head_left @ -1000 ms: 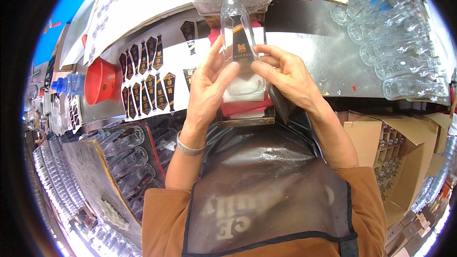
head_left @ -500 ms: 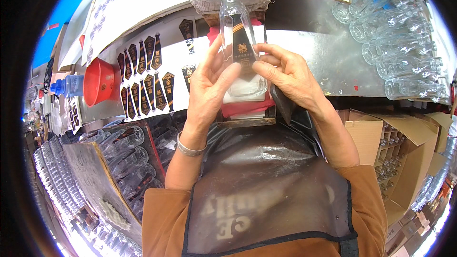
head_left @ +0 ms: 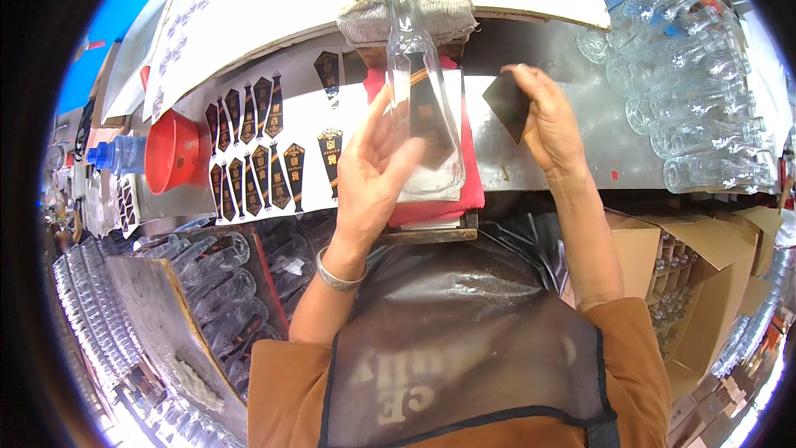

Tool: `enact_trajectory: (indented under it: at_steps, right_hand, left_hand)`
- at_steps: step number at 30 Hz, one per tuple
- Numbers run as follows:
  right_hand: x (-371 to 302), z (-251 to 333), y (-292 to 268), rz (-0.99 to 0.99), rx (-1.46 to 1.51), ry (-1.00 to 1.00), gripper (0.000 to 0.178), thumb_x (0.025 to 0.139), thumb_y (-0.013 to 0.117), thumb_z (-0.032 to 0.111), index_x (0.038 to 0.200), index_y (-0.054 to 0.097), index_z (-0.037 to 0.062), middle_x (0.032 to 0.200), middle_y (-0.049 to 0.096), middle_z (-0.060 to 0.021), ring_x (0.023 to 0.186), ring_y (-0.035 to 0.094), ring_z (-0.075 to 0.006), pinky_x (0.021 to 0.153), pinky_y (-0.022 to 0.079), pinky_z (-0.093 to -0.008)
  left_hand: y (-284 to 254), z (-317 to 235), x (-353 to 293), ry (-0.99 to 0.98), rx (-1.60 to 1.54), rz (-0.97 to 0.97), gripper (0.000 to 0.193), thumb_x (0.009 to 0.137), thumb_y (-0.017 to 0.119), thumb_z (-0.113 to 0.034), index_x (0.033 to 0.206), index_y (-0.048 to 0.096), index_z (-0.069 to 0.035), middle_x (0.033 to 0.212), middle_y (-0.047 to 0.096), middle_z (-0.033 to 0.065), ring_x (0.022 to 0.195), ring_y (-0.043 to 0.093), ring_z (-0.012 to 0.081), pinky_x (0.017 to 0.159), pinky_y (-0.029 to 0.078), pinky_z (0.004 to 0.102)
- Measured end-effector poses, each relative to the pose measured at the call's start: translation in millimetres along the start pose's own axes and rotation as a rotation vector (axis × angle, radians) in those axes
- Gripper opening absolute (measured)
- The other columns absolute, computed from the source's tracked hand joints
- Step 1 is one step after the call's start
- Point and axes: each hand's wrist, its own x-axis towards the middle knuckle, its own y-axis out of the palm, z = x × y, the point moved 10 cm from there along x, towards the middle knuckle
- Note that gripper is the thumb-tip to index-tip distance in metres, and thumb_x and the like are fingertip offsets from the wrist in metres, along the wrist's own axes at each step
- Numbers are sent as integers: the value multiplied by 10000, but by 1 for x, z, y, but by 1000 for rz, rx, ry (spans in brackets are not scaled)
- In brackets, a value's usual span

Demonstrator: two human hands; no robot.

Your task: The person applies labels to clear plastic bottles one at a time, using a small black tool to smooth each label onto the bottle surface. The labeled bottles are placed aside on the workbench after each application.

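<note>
A clear glass bottle [head_left: 452,172] lies with its neck on a cloth-wrapped rest [head_left: 365,25] and its base toward me. Its dark decal [head_left: 429,129] carries an orange stripe. My left hand [head_left: 373,170] is at the bottle's left side, fingers stretched along the glass and thumb, slightly blurred, over its lower part. I cannot tell how firmly it touches. Off to the right, my right hand [head_left: 549,123] pinches a thin, dark, flat scraper-like piece [head_left: 506,106] with a pointed lower end. Under the bottle is a red cloth [head_left: 473,191].
Sheets of dark tie-shaped decals [head_left: 269,162] lie on the left, beside a red bowl [head_left: 172,149] and a blue-capped bottle [head_left: 124,153]. Clear bottles [head_left: 696,137] line the right side. An open divided carton [head_left: 705,299] stands below them; a crate of bottles [head_left: 224,282] is lower left.
My right hand has left the bottle and moved right, bringing the dark flat piece up and away. My left hand stays by the bottle, which sits slightly lower in view.
</note>
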Motion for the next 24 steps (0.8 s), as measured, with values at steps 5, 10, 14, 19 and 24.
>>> enact_trajectory:
  at_steps: [5,10,14,19,24]
  right_hand:
    - [-17,92,106,301,-618,-545,285,865,667,107,1135,661,16,1023,704,-116,922,682,-181,832,534,-303]
    - [13,130,132,203,-943,-789,262,900,660,98,1151,670,22,951,723,-82,834,668,-127,767,545,-282]
    - [11,120,145,359,-1048,-804,251,898,662,77,1142,666,21,974,728,-85,882,695,-150,797,552,-287]
    - [-35,132,145,327,-1016,-1034,282,801,698,-39,1067,681,54,1009,709,-91,886,686,-228,810,552,-322]
    - [-89,89,116,615,-795,-667,295,753,649,-76,1024,665,38,1005,699,-99,948,663,-256,860,526,-389]
  left_hand:
    - [2,2,0,-34,-25,7,718,920,673,-7,1537,308,30,1458,483,244,1331,519,276,1113,432,387]
    - [1,3,-2,-44,-43,-6,719,909,667,19,1537,318,15,1457,494,216,1316,527,259,1100,442,378]
    - [3,3,-1,-32,-54,-4,720,898,667,26,1533,327,13,1458,496,212,1314,529,255,1095,442,374]
    - [0,7,-3,-50,-71,-1,710,916,667,-11,1533,316,17,1467,484,235,1331,522,281,1101,442,392]
    - [-30,11,12,-153,-162,-51,674,1019,541,-337,1531,304,32,1468,470,273,1347,514,329,1093,446,422]
